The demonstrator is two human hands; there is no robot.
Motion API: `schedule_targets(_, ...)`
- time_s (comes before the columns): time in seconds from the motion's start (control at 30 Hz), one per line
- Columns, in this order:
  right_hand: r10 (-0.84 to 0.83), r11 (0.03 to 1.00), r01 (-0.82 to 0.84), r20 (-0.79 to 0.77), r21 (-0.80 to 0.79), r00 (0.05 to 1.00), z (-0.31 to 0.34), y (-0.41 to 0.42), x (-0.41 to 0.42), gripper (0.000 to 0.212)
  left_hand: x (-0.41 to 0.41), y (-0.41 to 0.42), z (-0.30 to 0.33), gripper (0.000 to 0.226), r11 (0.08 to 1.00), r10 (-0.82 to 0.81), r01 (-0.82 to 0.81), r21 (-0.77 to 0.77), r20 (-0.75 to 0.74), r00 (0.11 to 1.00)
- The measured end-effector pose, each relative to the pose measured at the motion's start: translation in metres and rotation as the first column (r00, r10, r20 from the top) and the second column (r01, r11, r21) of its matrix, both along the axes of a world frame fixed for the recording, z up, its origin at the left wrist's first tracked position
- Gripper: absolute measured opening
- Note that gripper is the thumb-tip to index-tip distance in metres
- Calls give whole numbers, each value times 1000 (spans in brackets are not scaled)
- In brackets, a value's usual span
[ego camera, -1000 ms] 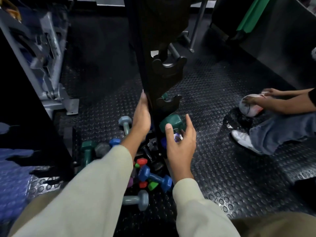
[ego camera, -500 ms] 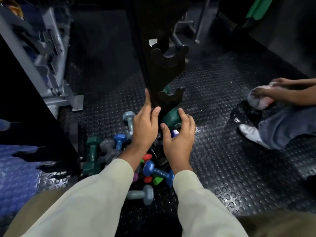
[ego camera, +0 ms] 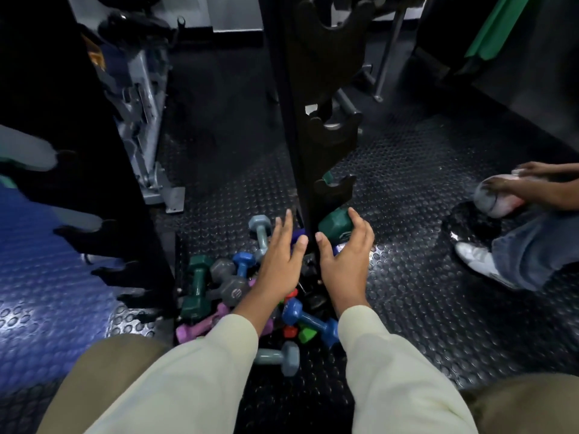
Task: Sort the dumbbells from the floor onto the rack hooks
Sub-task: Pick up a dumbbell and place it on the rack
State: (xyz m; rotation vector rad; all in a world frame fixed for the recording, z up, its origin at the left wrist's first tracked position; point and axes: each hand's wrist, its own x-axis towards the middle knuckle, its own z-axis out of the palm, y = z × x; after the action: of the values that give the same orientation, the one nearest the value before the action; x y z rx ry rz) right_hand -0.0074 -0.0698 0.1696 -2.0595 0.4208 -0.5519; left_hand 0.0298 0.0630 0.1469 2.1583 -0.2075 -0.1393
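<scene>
Two hands reach into the middle of the frame. The right hand (ego camera: 344, 258) curls over a dark green dumbbell (ego camera: 335, 225), with its fingers on the far side and its thumb on the near side, so it looks like it is grabbing it. The left hand (ego camera: 283, 256) is flat with straight fingers and holds nothing. It sits just left of the black rack post (ego camera: 297, 145).

The green dumbbell is low down, right under the lowest hook (ego camera: 333, 189), which looks free. I think the job now is to lift it up onto that hook. To do it well, hold the thin middle part tight, lift it higher than the hook tips, then set it down gently in the dip.

Many more dumbbells (ego camera: 238, 292) lie in a pile on the bumpy floor (ego camera: 407, 277), lower middle of the frame. Another person (ego camera: 529, 249) sits at the right edge.
</scene>
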Motion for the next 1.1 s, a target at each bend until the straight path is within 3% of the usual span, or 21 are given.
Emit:
schedule_targets(0.13, -22, 989, 39, -122, 140, 992, -8, 7, -9, 115, -17, 30, -5, 66, 999, 40, -38, 37, -53, 998)
schedule_targets(0.2, -24, 972, 73, -216, 222, 976, -19, 12, -17, 123, -25, 46, -2, 66, 995, 65, -59, 76, -79, 995)
schedule_targets(0.4, -78, 965, 156, -335, 213, 939, -49, 32, -37, 99, -38, 101, -15, 68, 974, 166, -137, 181, -158, 973)
schedule_targets(0.63, 62, 967, 51, -426, 250, 902, -76, 71, -38, 74, -53, 148, -47, 68, 948, 281, -238, 213, -207, 937)
schedule_targets(0.87, 207, 953, -66, -478, 295, 854, -106, 116, -26, 76, -42, 167, -86, 65, 928, 354, -299, 223, -275, 894)
schedule_targets(1.1, 269, 955, -153, -524, 254, 809, -128, 132, 5, 62, -21, 161, -123, 66, 922, 378, -314, 226, -356, 855)
